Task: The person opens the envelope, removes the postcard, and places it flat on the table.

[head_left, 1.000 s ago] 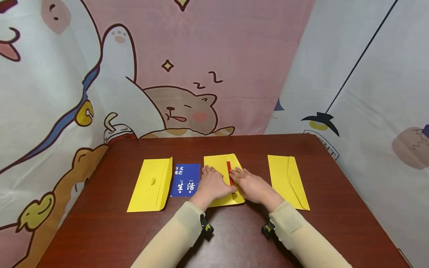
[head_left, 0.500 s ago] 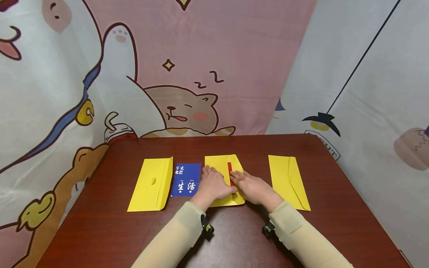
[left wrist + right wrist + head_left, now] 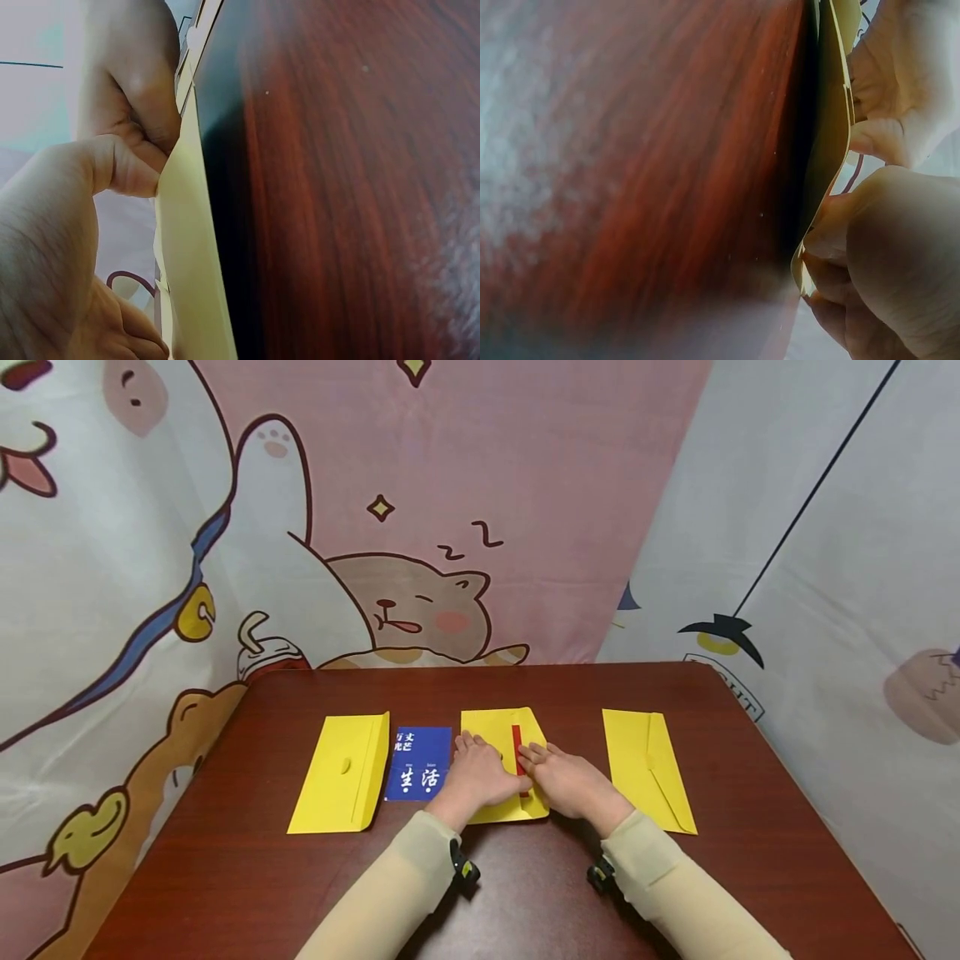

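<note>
Right grip (image 3: 568, 779) across middle envelope's (image 3: 493, 725) edge

Your reddish-brown wood-grain table (image 3: 525, 902) is filling the lower frame. On it you are seeing: left envelope (image 3: 330, 774), yellow, lying left of centre; blue card (image 3: 418, 760), white characters, just beside it; middle envelope (image 3: 495, 725), yellow, frame centre; right envelope (image 3: 633, 764), yellow, right of centre.

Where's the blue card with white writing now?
In the head view, the blue card lies left of centre, between the leftmost yellow paper envelope and the middle yellow envelope under the left hand.
</note>
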### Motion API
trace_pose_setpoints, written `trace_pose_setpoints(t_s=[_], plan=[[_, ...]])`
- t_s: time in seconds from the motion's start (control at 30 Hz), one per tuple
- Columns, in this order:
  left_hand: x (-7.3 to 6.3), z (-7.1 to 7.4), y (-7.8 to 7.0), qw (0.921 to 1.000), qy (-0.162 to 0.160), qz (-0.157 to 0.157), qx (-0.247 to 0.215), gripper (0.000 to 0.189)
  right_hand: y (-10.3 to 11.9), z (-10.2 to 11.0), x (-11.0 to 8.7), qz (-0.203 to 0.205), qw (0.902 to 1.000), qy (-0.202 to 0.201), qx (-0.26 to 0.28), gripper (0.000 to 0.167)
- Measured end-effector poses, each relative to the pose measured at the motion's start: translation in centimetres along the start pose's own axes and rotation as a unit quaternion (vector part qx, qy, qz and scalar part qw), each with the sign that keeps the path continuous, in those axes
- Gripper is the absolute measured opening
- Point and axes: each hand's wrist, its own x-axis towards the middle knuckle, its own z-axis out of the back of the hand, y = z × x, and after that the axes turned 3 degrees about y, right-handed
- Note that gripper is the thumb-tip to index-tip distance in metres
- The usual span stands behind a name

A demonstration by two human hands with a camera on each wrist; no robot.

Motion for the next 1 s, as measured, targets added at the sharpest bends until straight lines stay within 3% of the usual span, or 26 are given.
trace_pose_setpoints(t_s=[0.3, 0.5, 1.0], plan=[[-0.16, 0.06, 0.09, 0.9999, -0.003, -0.006, -0.015, 0.112, 0.11, 0.2, 0.07, -0.001, 0.9999, -0.003, -0.014, 0.048], [0.01, -0.13, 0.24, 1.0, -0.005, -0.009, -0.001, 0.115, 0.38, 0.35, 0.27, 0.016, 0.9997, -0.012, -0.016, 0.047], [-0.03, 0.0, 0.45, 1.0, -0.005, -0.007, 0.003, 0.115, 0.07, 0.18, 0.47, 0.002, 0.9997, 0.02, -0.014, 0.047]])
